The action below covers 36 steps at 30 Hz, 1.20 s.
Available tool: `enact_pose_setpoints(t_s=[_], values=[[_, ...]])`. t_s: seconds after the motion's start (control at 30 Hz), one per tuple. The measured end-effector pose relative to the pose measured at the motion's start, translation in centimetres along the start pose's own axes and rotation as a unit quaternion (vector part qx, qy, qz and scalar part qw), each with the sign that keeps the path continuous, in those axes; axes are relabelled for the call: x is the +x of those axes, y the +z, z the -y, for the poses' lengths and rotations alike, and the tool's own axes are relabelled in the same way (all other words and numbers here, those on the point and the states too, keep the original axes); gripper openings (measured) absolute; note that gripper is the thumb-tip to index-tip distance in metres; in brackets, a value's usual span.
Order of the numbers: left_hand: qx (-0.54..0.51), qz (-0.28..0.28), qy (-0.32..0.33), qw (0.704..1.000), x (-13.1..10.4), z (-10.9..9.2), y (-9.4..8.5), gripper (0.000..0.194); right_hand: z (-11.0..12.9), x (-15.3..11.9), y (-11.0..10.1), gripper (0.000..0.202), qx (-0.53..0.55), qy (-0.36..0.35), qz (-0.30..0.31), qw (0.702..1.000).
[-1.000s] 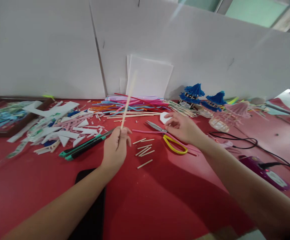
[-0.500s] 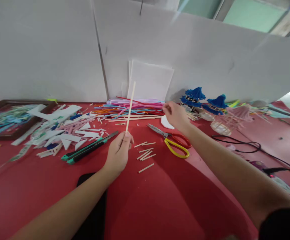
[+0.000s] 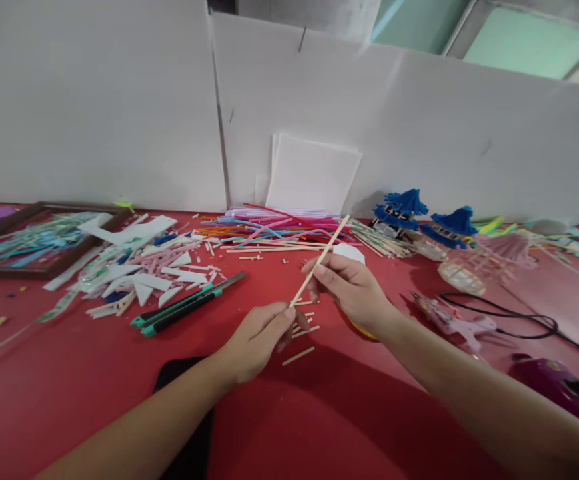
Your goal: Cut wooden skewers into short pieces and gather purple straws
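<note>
Left hand (image 3: 256, 340) and right hand (image 3: 346, 287) share one stick (image 3: 332, 244), slanting from 7 up to 1 o'clock.
Left thumb and fingers pinch its lower end; the right ones are closed about its middle. From the left hand, short sticks (image 3: 298, 356) lie about 3 o'clock, the cutter (image 3: 183, 308) at 10, coloured strips (image 3: 279, 227) at 12; the glue gun (image 3: 462, 327) is past 3 from the right.
</note>
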<state>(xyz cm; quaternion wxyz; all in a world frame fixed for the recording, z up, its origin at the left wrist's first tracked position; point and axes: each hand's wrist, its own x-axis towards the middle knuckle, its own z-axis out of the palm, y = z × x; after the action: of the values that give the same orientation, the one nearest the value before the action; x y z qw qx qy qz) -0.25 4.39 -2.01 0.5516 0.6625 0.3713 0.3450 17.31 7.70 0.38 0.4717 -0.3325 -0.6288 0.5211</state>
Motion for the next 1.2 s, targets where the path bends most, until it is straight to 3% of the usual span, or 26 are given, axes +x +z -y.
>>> enact_pose_setpoints(t_s=[0.17,0.3,0.4,0.53,0.63,0.87,1.03,1.1,1.2], values=[[-0.074,-0.024,-0.004,0.997,0.5,-0.2,0.0,0.032,-0.4,-0.5,-0.2,0.021,-0.014,0.024,-0.014,1.000],[-0.074,0.007,-0.040,0.996,0.9,0.1,-0.2,0.024,-1.0,-0.6,-0.4,0.021,-0.048,0.021,-0.017,0.998],[-0.118,-0.077,-0.041,0.989,1.3,0.4,-0.6,0.022,-1.4,-1.2,-0.9,0.029,-0.174,-0.029,-0.021,0.984],[-0.168,-0.236,-0.032,0.957,1.8,0.8,-1.4,0.024,-1.8,-2.2,-1.8,0.024,-0.369,-0.104,0.142,0.913],[-0.175,-0.273,-0.029,0.946,1.9,0.8,-1.9,0.028,-1.9,-2.7,-1.8,0.011,-0.425,-0.116,0.213,0.872],[-0.126,-0.222,-0.020,0.967,1.8,0.8,-1.5,0.029,-2.3,-2.7,-1.2,0.008,-0.517,-0.090,0.221,0.822],[-0.032,-0.141,-0.003,0.989,1.5,0.9,-0.9,0.025,-3.5,-2.7,-1.1,0.015,-0.580,-0.098,0.159,0.793],[0.026,-0.127,0.001,0.992,1.4,1.0,-0.7,0.022,-3.6,-2.6,-1.2,0.015,-0.569,-0.099,0.113,0.809],[0.113,-0.124,0.023,0.986,1.4,1.1,-0.7,0.020,-3.2,-2.2,-1.4,0.011,-0.466,-0.042,0.013,0.884]])
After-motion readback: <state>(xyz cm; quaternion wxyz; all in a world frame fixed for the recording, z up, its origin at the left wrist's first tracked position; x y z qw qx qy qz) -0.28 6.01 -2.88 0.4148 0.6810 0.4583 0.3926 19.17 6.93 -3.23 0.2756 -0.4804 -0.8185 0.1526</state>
